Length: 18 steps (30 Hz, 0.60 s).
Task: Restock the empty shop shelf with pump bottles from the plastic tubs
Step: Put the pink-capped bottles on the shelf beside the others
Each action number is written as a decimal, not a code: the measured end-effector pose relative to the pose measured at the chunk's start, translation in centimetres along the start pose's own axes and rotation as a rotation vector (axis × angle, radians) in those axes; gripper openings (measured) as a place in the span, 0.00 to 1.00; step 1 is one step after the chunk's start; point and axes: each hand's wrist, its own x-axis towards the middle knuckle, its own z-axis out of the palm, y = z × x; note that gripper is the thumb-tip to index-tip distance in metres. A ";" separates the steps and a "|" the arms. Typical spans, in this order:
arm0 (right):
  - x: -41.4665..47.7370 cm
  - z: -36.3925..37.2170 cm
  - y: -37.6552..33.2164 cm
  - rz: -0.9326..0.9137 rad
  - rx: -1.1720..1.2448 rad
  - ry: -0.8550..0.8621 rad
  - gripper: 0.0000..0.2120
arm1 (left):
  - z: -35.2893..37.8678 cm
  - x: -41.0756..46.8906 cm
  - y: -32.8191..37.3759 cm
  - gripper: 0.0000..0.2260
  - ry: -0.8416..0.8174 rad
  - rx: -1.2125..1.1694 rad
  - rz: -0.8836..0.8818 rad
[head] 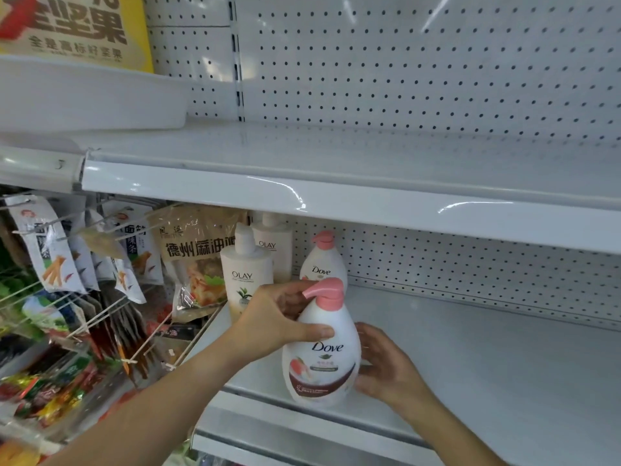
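A white Dove pump bottle [324, 351] with a pink pump stands near the front of the lower white shelf [487, 358]. My left hand [272, 321] grips its neck and shoulder, thumb across the front. My right hand [386, 364] curls round its lower right side. Behind it stands a second Dove bottle [323, 260], and to the left two white Olay pump bottles [243, 274], one behind the other. The tubs are out of view.
An upper white shelf [336, 153] runs across above, with a white tray [90, 95] at its left end. Pegboard backs both shelves. Snack packets [57, 250] hang on wire hooks to the left, beside a bagged food pack [198, 260].
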 end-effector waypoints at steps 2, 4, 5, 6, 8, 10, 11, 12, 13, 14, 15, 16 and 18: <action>-0.5 0.6 0.4 0.029 0.023 0.001 0.47 | 0.3 0.3 0.0 0.24 0.013 -0.003 0.008; -0.8 0.9 0.7 0.041 0.027 0.036 0.52 | 0.6 0.5 0.1 0.24 0.011 -0.019 0.007; -0.9 1.0 0.8 0.035 0.018 0.051 0.53 | 0.7 0.6 0.1 0.24 0.004 -0.028 0.007; -0.9 1.1 0.9 0.024 0.006 0.058 0.53 | 0.8 0.6 0.1 0.24 -0.003 -0.035 0.007; -0.9 1.3 1.1 0.004 0.005 0.059 0.51 | 1.0 0.6 0.1 0.23 -0.016 -0.050 0.010; -0.9 1.4 1.2 -0.020 0.037 0.046 0.48 | 1.3 0.6 0.0 0.24 -0.024 -0.054 0.017; -0.9 1.5 1.1 -0.029 0.044 0.040 0.47 | 1.5 0.6 0.0 0.24 -0.026 -0.056 0.017; -0.8 1.5 1.0 -0.034 0.042 0.040 0.45 | 1.6 0.6 -0.1 0.24 -0.030 -0.059 0.018; -0.9 1.5 1.0 -0.036 0.039 0.041 0.44 | 1.7 0.5 -0.2 0.24 -0.035 -0.063 0.020; -0.9 1.5 0.9 -0.034 0.033 0.043 0.43 | 1.7 0.5 -0.3 0.24 -0.038 -0.066 0.023; -0.9 1.4 0.8 -0.032 0.029 0.047 0.42 | 1.7 0.5 -0.2 0.24 -0.040 -0.064 0.024; -0.9 1.3 0.8 -0.027 0.019 0.052 0.42 | 1.6 0.6 -0.3 0.24 -0.042 -0.059 0.025; -0.9 1.3 0.7 -0.013 -0.010 0.068 0.42 | 1.5 0.7 -0.3 0.24 -0.045 -0.047 0.027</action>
